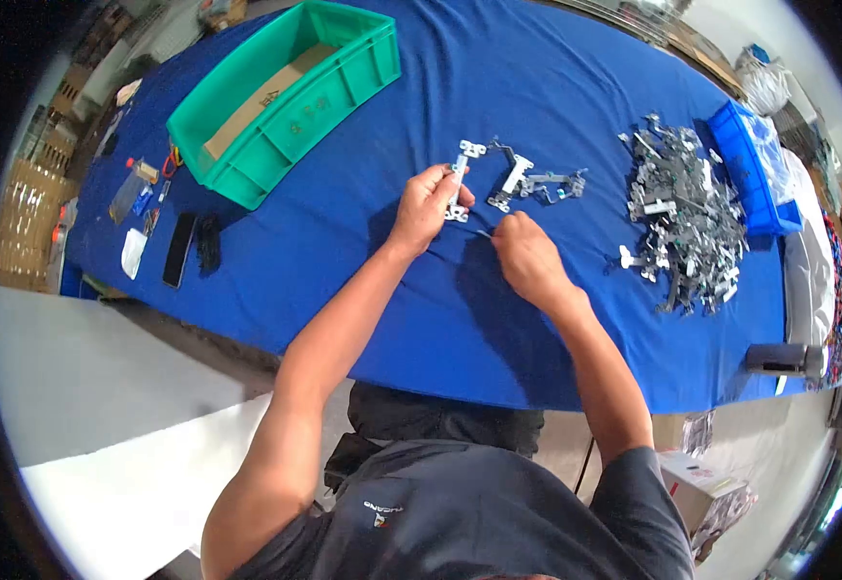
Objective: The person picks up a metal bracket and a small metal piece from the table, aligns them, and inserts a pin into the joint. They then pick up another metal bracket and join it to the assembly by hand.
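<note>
My left hand (pixel 427 204) holds a slim silver metal bracket (pixel 459 181) upright above the blue tablecloth (pixel 363 251). Just to its right, my right hand (pixel 527 255) pinches a thin metal pin or wire (pixel 482 232) whose tip points toward the bracket's lower end. Beyond the hands lie a few more metal brackets (pixel 537 181) loose on the cloth. A large heap of the same metal parts (pixel 684 217) sits further right.
A green plastic crate (pixel 290 97) with cardboard inside stands at the far left. A blue bin (pixel 754 164) with plastic bags sits past the heap. A black phone (pixel 179 249), a dark cloth bundle and small tools lie by the table's left edge.
</note>
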Demonstrator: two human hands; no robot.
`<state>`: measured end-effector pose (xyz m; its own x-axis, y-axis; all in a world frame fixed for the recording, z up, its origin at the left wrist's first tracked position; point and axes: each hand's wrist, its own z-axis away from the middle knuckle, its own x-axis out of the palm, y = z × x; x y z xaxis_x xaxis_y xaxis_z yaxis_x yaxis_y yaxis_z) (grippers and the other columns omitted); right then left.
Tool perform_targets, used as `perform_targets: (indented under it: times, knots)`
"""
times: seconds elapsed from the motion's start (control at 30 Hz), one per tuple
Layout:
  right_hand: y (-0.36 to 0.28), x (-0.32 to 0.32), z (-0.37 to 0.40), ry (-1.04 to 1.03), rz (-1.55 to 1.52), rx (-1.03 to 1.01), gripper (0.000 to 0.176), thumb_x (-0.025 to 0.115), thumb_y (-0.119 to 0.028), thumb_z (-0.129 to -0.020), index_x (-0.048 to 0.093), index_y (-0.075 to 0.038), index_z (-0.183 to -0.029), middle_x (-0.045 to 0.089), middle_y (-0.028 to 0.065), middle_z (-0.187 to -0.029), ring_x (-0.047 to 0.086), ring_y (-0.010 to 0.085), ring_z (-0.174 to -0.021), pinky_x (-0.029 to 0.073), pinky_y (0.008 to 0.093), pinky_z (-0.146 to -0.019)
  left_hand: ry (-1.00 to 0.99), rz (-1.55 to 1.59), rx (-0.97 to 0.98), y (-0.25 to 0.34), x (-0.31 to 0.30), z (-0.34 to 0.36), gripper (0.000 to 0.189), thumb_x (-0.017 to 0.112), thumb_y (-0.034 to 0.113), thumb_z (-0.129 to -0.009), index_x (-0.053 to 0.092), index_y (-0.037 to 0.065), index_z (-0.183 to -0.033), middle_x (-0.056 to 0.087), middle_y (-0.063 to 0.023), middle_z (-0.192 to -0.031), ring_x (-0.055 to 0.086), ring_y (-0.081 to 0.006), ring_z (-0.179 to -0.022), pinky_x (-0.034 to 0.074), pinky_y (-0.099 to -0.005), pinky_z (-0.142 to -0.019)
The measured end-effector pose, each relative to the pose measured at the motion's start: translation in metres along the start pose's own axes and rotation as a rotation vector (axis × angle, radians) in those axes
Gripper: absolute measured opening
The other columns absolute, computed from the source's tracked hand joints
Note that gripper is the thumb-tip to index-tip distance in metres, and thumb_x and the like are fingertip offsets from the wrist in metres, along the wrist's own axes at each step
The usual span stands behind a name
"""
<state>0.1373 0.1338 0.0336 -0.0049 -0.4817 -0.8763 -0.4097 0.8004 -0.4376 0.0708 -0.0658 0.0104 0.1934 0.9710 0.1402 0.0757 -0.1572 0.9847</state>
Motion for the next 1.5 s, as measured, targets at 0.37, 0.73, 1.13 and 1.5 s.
perform_targets:
  times: [0.37, 0.73, 1.13, 1.5]
  knots:
    - [-0.026, -0.02, 0.052, 0.109, -0.949, 0.447, 0.021, 0.061, -0.008, -0.098, 0.063, 0.002, -0.116, 0.062, 0.0025, -0.088, 0.058, 0.011, -0.079, 0.049, 0.0269, -0.075, -0.028, -0.18, 0.054, 0.005, 0.003, 0.014, 0.027, 0.051, 0.02, -0.103, 0.066, -0.002, -0.112, 0.07, -0.0061, -0.082, 0.063, -0.0097, -0.075, 0.05, -0.0266, -0.07]
    - [0.001, 0.013, 0.023, 0.257, -0.947, 0.239, 0.01, 0.057, -0.008, -0.101, 0.06, 0.001, -0.104, 0.061, 0.0034, -0.089, 0.058, 0.0097, -0.077, 0.051, 0.0256, -0.069, 0.017, -0.295, 0.142, 0.012, 0.006, 0.007, 0.026, 0.052, 0.019, -0.099, 0.065, 0.0, -0.086, 0.072, -0.0067, -0.077, 0.065, -0.0118, -0.069, 0.049, -0.0296, -0.064]
    - [0.007, 0.015, 0.021, 0.261, -1.006, 0.209, 0.01, 0.058, -0.008, -0.101, 0.062, 0.001, -0.104, 0.061, 0.0021, -0.089, 0.058, 0.0088, -0.077, 0.05, 0.0247, -0.068, 0.043, -0.376, 0.138, 0.006, 0.009, 0.001, 0.025, 0.055, 0.02, -0.097, 0.067, 0.0, -0.086, 0.072, -0.0076, -0.073, 0.064, -0.011, -0.067, 0.048, -0.0301, -0.062]
    - [0.004, 0.011, 0.023, 0.244, -0.913, 0.207, 0.014, 0.059, -0.013, -0.101, 0.062, 0.001, -0.103, 0.061, 0.0016, -0.086, 0.057, 0.0086, -0.075, 0.049, 0.0244, -0.068, 0.068, -0.348, 0.184, 0.002, 0.01, 0.004, 0.026, 0.055, 0.019, -0.095, 0.066, -0.002, -0.083, 0.073, -0.0111, -0.074, 0.067, -0.0157, -0.066, 0.051, -0.0333, -0.064]
